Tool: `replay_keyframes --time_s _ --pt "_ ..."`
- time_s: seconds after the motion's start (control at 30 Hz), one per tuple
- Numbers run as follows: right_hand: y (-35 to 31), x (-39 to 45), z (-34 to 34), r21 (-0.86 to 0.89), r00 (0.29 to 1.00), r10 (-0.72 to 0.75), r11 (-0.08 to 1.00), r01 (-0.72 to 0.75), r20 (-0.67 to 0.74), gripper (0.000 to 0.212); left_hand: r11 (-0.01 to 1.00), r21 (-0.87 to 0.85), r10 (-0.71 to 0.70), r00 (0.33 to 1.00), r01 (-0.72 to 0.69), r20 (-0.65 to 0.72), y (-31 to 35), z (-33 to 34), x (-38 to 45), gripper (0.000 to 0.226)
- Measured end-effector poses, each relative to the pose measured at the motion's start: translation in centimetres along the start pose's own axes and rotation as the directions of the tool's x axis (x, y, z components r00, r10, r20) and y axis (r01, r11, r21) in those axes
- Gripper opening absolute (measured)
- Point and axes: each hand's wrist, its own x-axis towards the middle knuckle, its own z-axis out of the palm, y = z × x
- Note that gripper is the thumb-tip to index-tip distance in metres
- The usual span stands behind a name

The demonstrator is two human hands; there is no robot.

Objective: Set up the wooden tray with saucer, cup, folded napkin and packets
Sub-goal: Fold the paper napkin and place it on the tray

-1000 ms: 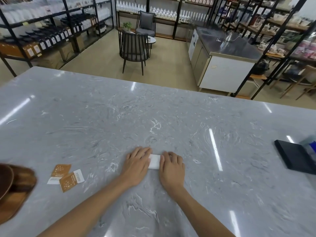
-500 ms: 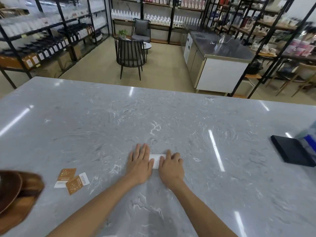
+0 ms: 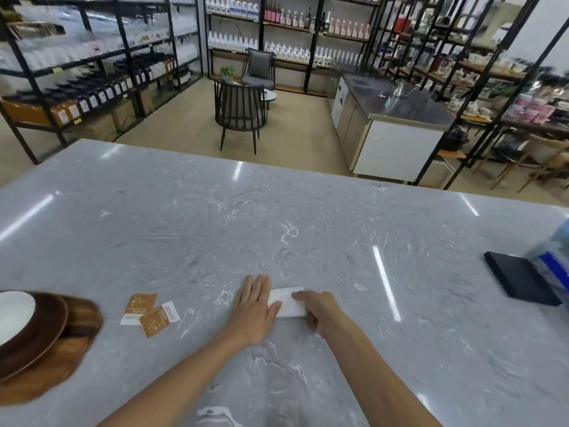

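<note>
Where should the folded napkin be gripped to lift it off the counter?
Probably its right short end, pinched from the right: the napkin lies flat, the left hand covers its left end, and the right hand already sits at the right end.

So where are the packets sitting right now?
In the head view the two orange packets lie overlapping on the marble counter, low left, between the wooden tray and the left hand, not on the tray.
</note>
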Motion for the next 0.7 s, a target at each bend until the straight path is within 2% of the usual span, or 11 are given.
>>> replay_keyframes --time_s 0.13,0.33,0.43,0.5,0.6,0.63,0.7 --pt "1.1 -1.1 1.0 -0.04 0.998 -0.061 0.997 0.062 0.02 0.012 1.0 0.021 0.008 1.0 -0.007 -0.026 -0.5 0.1 -1.5 0.07" --pt "1.6 -3.1 1.8 0.049 0.997 -0.038 0.998 0.035 0.066 0.015 0.999 -0.033 -0.009 0.999 0.008 -0.037 -1.1 0.0 -3.8 0.072" --pt "1.9 -4.9 1.9 0.061 0.994 -0.081 0.995 0.077 0.078 0.017 0.994 -0.11 -0.007 0.999 0.003 -0.037 -1.6 -0.6 -5.3 0.071" --pt "2.1 -6.7 2.0 0.077 0.988 -0.128 0.99 0.121 0.091 0.018 0.972 -0.237 -0.01 0.999 -0.002 -0.051 -2.1 -1.3 -6.6 0.07" --pt "2.7 -9.9 2.3 0.132 0.975 -0.188 0.976 0.172 0.119 0.019 0.865 -0.496 0.019 0.993 -0.075 -0.117 -3.3 -2.6 -9.4 0.055" --pt "2.9 -11.1 2.5 0.154 0.969 -0.203 0.971 0.181 0.138 0.021 0.786 -0.61 0.021 0.991 -0.098 -0.132 -3.8 -2.9 -10.5 0.045" --pt "3.5 -13.7 3.0 0.168 0.955 -0.23 0.965 0.2 0.186 0.025 0.552 -0.832 -0.047 0.993 -0.064 -0.107 -4.5 -3.9 -12.9 0.027"
